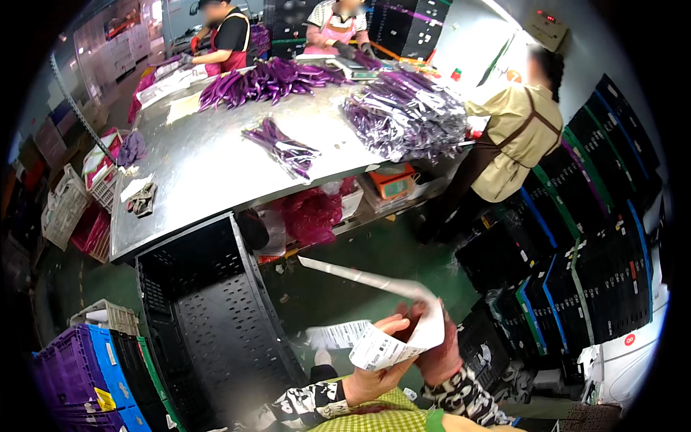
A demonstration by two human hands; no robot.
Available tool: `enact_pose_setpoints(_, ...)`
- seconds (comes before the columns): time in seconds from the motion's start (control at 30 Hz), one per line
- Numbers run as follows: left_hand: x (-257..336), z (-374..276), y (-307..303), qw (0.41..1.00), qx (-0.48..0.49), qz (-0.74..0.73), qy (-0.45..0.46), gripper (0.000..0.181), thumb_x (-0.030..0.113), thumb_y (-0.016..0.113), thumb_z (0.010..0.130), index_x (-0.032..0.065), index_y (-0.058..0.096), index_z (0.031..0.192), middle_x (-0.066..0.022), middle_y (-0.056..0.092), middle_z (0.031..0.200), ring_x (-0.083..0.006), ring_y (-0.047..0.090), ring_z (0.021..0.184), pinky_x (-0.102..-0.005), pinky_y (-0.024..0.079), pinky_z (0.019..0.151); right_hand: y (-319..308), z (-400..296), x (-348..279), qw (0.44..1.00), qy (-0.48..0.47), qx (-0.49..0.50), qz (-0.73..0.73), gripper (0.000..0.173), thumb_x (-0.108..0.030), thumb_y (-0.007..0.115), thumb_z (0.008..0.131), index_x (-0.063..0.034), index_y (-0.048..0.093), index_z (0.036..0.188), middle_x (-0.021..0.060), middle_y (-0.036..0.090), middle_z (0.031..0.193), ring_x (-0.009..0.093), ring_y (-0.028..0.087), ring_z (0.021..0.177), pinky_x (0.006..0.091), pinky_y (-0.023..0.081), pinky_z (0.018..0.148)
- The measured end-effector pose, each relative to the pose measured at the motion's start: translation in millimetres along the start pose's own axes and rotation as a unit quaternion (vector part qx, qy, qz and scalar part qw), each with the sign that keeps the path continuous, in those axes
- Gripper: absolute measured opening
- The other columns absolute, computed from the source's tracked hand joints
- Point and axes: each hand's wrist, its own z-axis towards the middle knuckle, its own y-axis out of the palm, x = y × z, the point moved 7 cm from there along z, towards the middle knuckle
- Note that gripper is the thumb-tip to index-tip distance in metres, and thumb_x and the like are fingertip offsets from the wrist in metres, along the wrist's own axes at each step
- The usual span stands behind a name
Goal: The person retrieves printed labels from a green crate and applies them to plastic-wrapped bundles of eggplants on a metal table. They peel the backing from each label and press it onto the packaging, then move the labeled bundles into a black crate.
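Note:
A long curling strip of white printed labels point(394, 345) is in both hands in front of the body. My left hand point(380, 372) holds its lower left part, with the thumb and fingers around the paper. My right hand point(440, 345) is at the right end of the loop, its fingers partly hidden behind the strip. One free end of the strip stretches up and left over the floor, and another hangs left of my left hand. An empty black plastic crate point(232, 318) stands at the left. Beyond it, a bundle of purple eggplants point(283, 148) lies on the metal table point(189, 156).
Bagged eggplants point(407, 113) and loose eggplants point(270, 81) lie farther back on the table. Three people work around it, one at the right edge. Stacked black crates point(599, 281) line the right side; purple and blue crates point(81, 372) stand lower left. An orange scale point(393, 182) sits beneath the table.

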Motion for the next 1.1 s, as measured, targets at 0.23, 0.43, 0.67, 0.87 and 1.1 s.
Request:
enact_pose_setpoints(0.23,-116,-56,-14,0.795,-0.156,-0.244,-0.532,0.029,0.019,0.055,0.102,-0.0054,0.065,0.114,-0.0097,0.071,0.101,-0.0124,0.066,0.091,-0.0256,0.054,0.08,39,108,-44,0.979,-0.098,-0.016,-0.176,0.065,-0.016,0.078,0.083,-0.0015,0.047,0.138,0.0088,0.065,0.117,0.019,0.065,0.097,0.033,0.052,0.091)
enact_pose_setpoints(0.43,-130,6,-71,0.808,0.134,-0.405,-0.407,0.052,0.041,0.049,0.102,-0.0057,0.057,0.124,-0.0178,0.066,0.119,-0.0257,0.065,0.106,-0.0383,0.053,0.09,54,153,-29,0.894,0.021,-0.198,-0.402,0.064,-0.006,0.073,0.088,0.0009,0.041,0.143,0.0096,0.063,0.116,0.013,0.061,0.103,0.0289,0.05,0.091)
enact_pose_setpoints(0.67,-194,85,-99,0.802,0.365,-0.374,-0.29,0.022,0.011,0.05,0.101,-0.0007,0.059,0.117,-0.0099,0.067,0.114,-0.0204,0.065,0.104,-0.0372,0.05,0.094,35,211,-29,0.838,0.159,-0.317,-0.415,0.062,-0.002,0.07,0.089,0.002,0.041,0.143,0.0102,0.057,0.132,0.015,0.057,0.116,0.0308,0.047,0.1)
enact_pose_setpoints(0.87,-219,142,-111,0.861,0.364,-0.201,-0.293,0.018,0.016,0.058,0.1,-0.0015,0.065,0.102,-0.0076,0.071,0.1,-0.0124,0.067,0.084,-0.0288,0.054,0.078,-32,280,-38,0.686,0.085,-0.35,-0.633,0.06,-0.017,0.074,0.086,0.0009,0.048,0.137,0.0177,0.062,0.122,0.026,0.063,0.107,0.035,0.05,0.095)
enact_pose_setpoints(1.1,-252,165,-127,0.843,0.366,-0.171,-0.354,0.024,0.019,0.057,0.101,-0.0024,0.066,0.107,-0.0071,0.071,0.1,-0.0115,0.067,0.083,-0.0274,0.056,0.074,14,382,-50,0.803,-0.003,-0.261,-0.536,0.062,-0.024,0.078,0.085,0.0037,0.049,0.133,0.0171,0.058,0.126,0.023,0.056,0.12,0.0341,0.047,0.1)
